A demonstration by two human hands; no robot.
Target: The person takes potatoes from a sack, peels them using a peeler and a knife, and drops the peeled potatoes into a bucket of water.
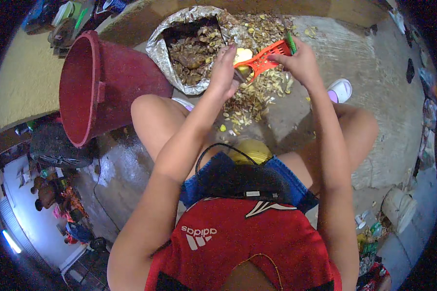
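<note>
Both my hands are raised over a heap of peelings on the floor. My left hand (pixel 223 76) is curled against a pale yellow, peeled-looking piece (pixel 243 56); its exact grip is partly hidden. An orange slotted plastic tool (pixel 267 59), like a hand slicer, slants between my hands, its lower end beside my left fingers. At its upper end, the thumb and fingers of my right hand (pixel 298 62) close on it. A green handle (pixel 291 43) also shows at my right fingers, with a thin dark part above it. Brown and yellow peelings (pixel 247 104) lie below.
A whitish sack (pixel 156 48) full of brown peelings stands open left of my hands. Further left, a large dark red tub (pixel 94 92) lies tilted. Something round and yellow (pixel 251 152) sits between my legs. A whitish bucket (pixel 398 209) and litter lie at the lower right.
</note>
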